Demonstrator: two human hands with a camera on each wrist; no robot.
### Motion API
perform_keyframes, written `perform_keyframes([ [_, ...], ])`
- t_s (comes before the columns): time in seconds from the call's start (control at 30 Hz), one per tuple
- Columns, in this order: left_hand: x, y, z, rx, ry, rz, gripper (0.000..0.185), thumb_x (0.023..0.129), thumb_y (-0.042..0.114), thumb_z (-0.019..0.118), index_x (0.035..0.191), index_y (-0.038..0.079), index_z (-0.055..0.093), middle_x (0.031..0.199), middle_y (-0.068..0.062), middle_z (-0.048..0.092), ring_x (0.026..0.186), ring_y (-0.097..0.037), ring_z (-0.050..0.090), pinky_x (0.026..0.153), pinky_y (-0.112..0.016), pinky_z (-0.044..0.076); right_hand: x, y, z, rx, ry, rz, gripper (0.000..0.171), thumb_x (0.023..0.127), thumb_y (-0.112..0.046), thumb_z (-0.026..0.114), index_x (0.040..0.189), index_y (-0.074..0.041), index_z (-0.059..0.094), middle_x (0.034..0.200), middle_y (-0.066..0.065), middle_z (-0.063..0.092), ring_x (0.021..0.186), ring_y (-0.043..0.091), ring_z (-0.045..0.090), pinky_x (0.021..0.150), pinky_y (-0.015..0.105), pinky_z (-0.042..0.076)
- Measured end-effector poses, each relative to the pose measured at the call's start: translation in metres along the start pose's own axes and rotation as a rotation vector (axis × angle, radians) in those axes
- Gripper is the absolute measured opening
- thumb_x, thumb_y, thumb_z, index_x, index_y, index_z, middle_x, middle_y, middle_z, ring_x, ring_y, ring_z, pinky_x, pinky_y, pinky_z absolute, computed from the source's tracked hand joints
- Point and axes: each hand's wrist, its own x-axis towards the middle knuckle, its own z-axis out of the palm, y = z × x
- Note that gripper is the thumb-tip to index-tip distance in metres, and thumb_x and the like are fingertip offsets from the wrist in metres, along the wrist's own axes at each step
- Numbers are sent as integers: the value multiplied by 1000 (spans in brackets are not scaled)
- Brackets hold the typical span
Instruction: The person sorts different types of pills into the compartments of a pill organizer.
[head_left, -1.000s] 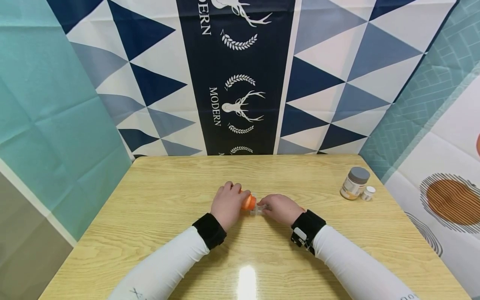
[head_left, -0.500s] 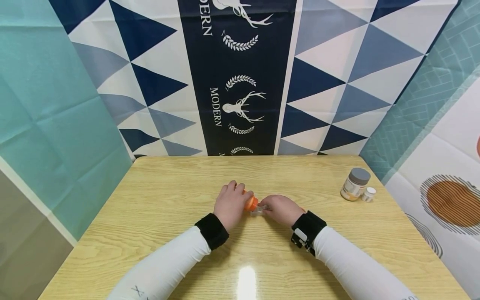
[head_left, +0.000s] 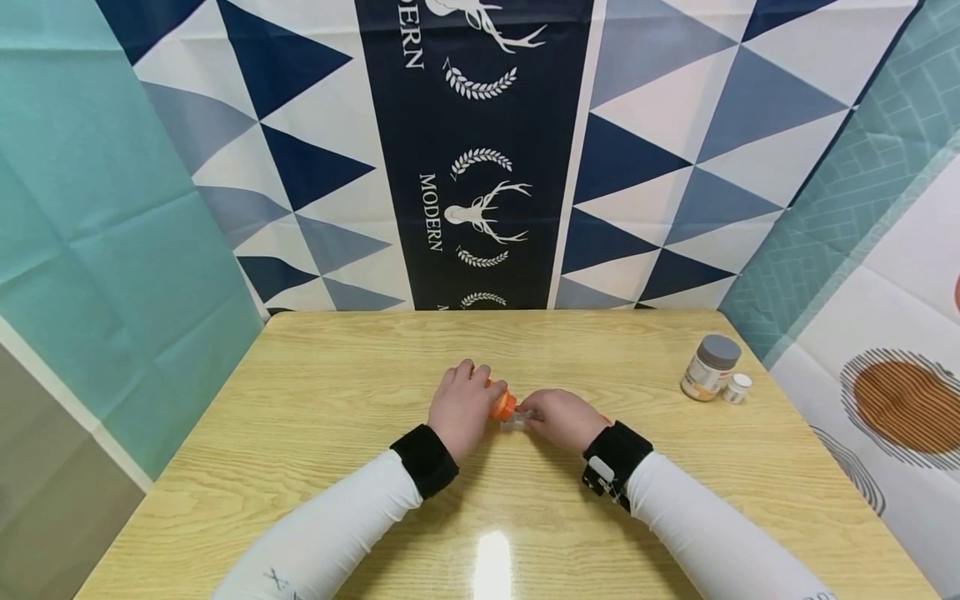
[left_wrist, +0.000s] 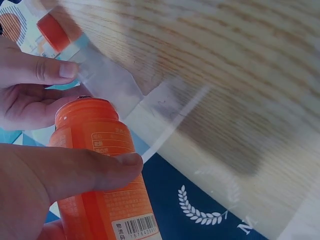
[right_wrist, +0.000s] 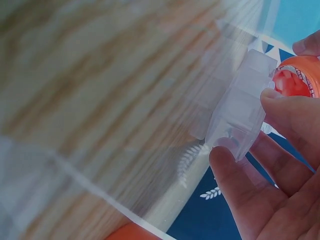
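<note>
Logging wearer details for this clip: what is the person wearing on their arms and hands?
Both hands, the left hand and the right hand, are bare. Long white sleeves cover both forearms, with small dark markings near the lower frame edge. Each wrist carries a black band; the right band holds a small white and black device.

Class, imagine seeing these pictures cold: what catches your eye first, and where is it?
At the table's middle, the left hand grips an open orange bottle, tipped toward a clear plastic pill box pinched by the right hand. A grey-lidded jar stands at the table's far right edge.
</note>
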Motion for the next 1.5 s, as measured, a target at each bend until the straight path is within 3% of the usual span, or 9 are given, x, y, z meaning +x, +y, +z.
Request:
perform_keyframes([
  [0.33, 3, 4, -4, 24, -34, 23, 40, 90, 15, 74, 125, 33, 66, 123, -1, 58, 125, -29, 45, 106, -41, 37, 1, 2, 2, -5, 15, -1, 11, 89, -8, 72, 99, -10, 76, 95, -1, 72, 89, 15, 67, 82, 38, 54],
  [0.6, 2, 4, -4, 33, -37, 16, 41, 90, 15, 74, 126, 33, 66, 124, -1, 58, 126, -28, 45, 106, -41, 37, 1, 2, 1, 7, 7, 6, 12, 89, -8, 72, 100, -11, 76, 96, -1, 72, 90, 15, 67, 83, 37, 54],
  [0.93, 5, 6, -10, 105, -21, 60, 33, 93, 18, 70, 123, 33, 67, 120, 0, 57, 123, -28, 46, 104, -39, 38, 1, 1, 0, 5, 10, -2, 8, 89, -9, 74, 96, -12, 76, 92, -3, 71, 88, 14, 66, 82, 37, 53],
  [1.5, 12, 10, -9, 147, -63, 73, 29, 91, 24, 72, 119, 33, 68, 115, 2, 56, 117, -24, 45, 103, -38, 35, 2, 2, 1, -1, 2, -7, 8, 89, -8, 74, 95, -12, 76, 89, -4, 71, 83, 12, 65, 79, 35, 53],
])
